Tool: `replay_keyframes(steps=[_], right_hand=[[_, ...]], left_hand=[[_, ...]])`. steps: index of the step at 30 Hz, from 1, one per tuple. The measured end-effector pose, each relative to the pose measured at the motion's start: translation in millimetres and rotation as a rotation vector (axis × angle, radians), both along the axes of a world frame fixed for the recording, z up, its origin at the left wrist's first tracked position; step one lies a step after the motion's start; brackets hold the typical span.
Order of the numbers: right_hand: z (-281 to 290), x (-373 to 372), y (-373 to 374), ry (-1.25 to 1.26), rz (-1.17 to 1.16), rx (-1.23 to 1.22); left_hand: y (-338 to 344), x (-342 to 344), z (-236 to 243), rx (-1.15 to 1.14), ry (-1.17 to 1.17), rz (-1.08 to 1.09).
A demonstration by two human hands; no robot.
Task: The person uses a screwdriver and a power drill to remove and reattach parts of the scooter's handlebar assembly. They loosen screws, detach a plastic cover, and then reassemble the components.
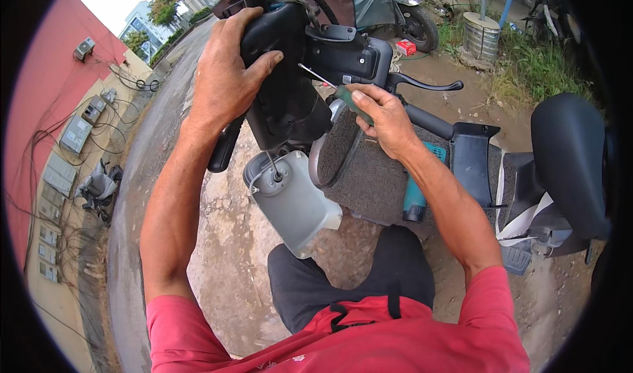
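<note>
My left hand [231, 69] is wrapped round the upper left side of a black plastic cover [280, 102] at the front of a scooter, its thumb pressed on the near face. In my right hand [386, 117] is a screwdriver [353, 101] with a dark green handle. Its thin shaft points up and left, the tip at or close to the cover's right side; I cannot tell whether it touches a screw. Below the cover, a grey plastic panel [290, 205] with a round lamp unit hangs by a cable. A brake lever [432, 83] juts out to the right.
A teal power tool [415, 191] lies on the scooter's carpeted footboard [369, 182]. The black seat [570, 165] stands at the right. Behind are a small red box [406, 47], a wheel [419, 29] and a round concrete post base [480, 40]. Meter boxes line the left wall.
</note>
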State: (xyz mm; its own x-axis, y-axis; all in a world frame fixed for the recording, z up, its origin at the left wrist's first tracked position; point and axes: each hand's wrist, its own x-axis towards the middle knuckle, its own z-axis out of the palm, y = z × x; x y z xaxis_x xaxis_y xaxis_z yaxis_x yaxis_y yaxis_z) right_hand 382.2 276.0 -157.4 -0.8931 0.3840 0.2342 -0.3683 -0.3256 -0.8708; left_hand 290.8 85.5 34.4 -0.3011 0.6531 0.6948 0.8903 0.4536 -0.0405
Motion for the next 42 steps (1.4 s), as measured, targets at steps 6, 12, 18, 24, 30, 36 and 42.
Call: replay_keyframes(steps=[6, 12, 18, 24, 30, 36, 42], right_hand=[[-2.7, -8.0, 15.2, -0.002, -0.052, 0.044], [-9.3, -12.3, 25.4, 0.014, -0.013, 0.119], [-9.0, -15.4, 24.7, 0.016, -0.012, 0.108], [-11.0, -20.2, 27.9, 0.038, -0.022, 0.171], [-7.6, -23.8, 46.7, -0.036, 0.213, 0.081], [-5.1, -31.8, 50.7, 0.014, 0.02, 0.434], [-14.3, -34.1, 36.5, 0.282, -0.704, 0.906]], left_hand=[[0.0, -3.4, -1.5, 0.009, 0.067, -0.043], [0.4, -5.4, -0.5, 0.0, 0.084, -0.043], [0.2, -5.5, -1.8, -0.001, 0.095, -0.041], [-1.3, -7.3, -3.3, -0.005, 0.095, -0.038], [1.5, -7.1, -3.7, 0.003, 0.112, -0.053], [0.6, -3.6, -1.7, 0.004, 0.073, -0.037], [1.8, -0.4, -0.2, 0.0, 0.093, -0.04]])
